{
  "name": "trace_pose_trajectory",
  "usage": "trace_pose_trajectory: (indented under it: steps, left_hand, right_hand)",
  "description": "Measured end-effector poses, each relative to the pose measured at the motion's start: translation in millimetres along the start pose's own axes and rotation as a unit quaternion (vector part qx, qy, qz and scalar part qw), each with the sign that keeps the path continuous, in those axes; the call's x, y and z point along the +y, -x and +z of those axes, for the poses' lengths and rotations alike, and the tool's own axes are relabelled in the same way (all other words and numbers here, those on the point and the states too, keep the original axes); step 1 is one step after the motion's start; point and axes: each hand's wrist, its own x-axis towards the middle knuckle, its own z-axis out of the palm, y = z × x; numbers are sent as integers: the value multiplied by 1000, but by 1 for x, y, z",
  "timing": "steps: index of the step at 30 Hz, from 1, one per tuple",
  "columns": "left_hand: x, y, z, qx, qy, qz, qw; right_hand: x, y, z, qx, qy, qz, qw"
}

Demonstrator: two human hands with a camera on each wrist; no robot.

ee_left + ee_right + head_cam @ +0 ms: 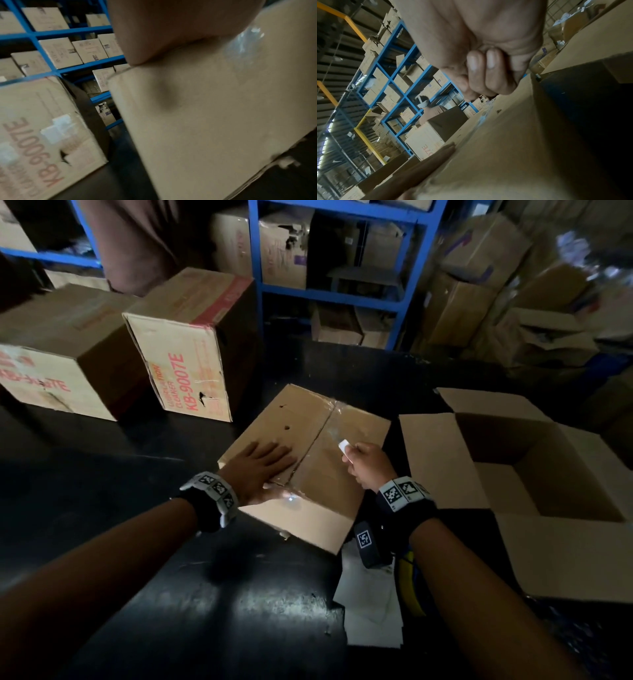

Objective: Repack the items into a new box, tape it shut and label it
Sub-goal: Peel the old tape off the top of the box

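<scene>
A closed cardboard box (325,470) with clear tape along its seam sits in the middle of the black table (137,460). My left hand (260,465) lies flat with straight fingers on the box's left flap (197,108). My right hand (368,463) hovers over the right flap, fingers curled (488,73), pinching a small white label (345,448). To the right stands an open cardboard box (548,474), flaps spread; what lies inside it is dark and hidden.
Two printed cartons (191,347) (61,354) stand at the back left of the table. White label sheets (373,611) and a yellow-blue item lie under my right forearm. Blue shelving (342,292) full of boxes lies behind. A person (433,108) works in the distance.
</scene>
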Motion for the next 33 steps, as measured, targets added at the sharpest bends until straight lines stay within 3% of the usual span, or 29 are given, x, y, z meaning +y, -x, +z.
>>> trace_pose_trajectory:
  steps: [5,9,12,18,33]
  left_hand:
    - [65,-39,-2,49,96,-152,983]
    - [98,-53,-9,88,96,-197,972]
    - [89,-51,-9,104,82,-162,978]
    - [41,-45,-7,98,33,-11,995]
    - [41,-44,0,124,50,8,991]
  right_hand:
    - [5,7,4,41,-12,13,999]
    - [20,19,3,59,1,31,998]
    - [33,31,4,72,-55,63,994]
    - [50,56,7,64,-128,152,978]
    - [41,70,5,139,-226,202,943]
